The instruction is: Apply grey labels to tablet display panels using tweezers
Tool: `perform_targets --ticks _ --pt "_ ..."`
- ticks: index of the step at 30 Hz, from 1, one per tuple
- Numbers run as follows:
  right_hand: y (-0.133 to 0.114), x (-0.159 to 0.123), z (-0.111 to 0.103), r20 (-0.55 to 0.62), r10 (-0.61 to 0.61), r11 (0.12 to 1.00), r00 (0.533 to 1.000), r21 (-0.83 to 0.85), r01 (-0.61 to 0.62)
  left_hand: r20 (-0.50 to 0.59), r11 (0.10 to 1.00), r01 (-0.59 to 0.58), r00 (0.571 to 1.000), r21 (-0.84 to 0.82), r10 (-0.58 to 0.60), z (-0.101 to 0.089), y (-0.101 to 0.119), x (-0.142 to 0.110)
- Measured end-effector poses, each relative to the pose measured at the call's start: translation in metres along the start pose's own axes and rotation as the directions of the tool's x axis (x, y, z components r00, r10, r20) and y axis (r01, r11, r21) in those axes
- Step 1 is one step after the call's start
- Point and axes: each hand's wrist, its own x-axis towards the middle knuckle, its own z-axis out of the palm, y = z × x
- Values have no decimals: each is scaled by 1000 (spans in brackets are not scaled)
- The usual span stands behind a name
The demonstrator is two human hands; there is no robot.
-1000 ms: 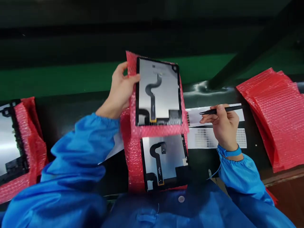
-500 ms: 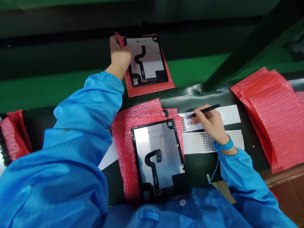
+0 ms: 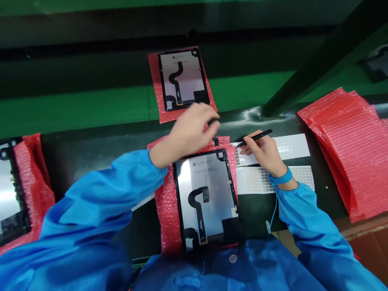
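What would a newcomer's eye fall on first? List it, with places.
The silver-backed panel with a curling black cable lies front and center, over red bubble wrap. A similar panel lies on another red wrap farther back, just beyond the blurred left hand. Bright red bubble bags are stacked at the far right.

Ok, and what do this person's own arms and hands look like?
The left hand and right hand are ungloved. The left sleeve and right sleeve are bright blue, loose and wrinkled, with gathered cuffs. A blue band circles the right wrist, a thin cord hanging from it.
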Motion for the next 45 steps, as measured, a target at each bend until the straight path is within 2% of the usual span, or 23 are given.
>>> perform_targets --ticks 2,4,6,9,17,29,33,38,42,45 --pt "-1 0 0 2 -15 1000 1000 -14 15 132 978 -209 970 16 205 8 38 -23" --pt "-2 1 0 5 -22 999 1000 -29 22 230 951 -302 932 69 279 17 65 -41" --pt "-4 1 0 4 -16 999 1000 -37 16 316 938 -321 911 133 267 25 79 -52" --pt "-4 1 0 3 3 999 1000 -38 -3 390 936 -303 895 179 215 33 81 -56" --pt "-4 1 -1 -2 5 999 1000 -35 -6 382 940 -292 900 178 207 34 76 -54" --pt "-2 3 0 -19 9 1000 1000 -28 -9 308 929 -323 916 182 258 43 69 -57" --pt "-14 1 -4 -90 -36 999 995 -16 35 299 927 -326 917 185 262 46 68 -56" --pt "-23 -39 -28 -165 -70 995 984 -84 56 246 903 -342 928 260 281 37 86 -64" --pt "-5 -81 -38 -123 6 990 992 -141 -24 296 870 -443 879 216 374 32 111 -89" --pt "10 -97 -36 -82 21 986 996 -162 -34 380 862 -473 843 181 382 38 121 -104"
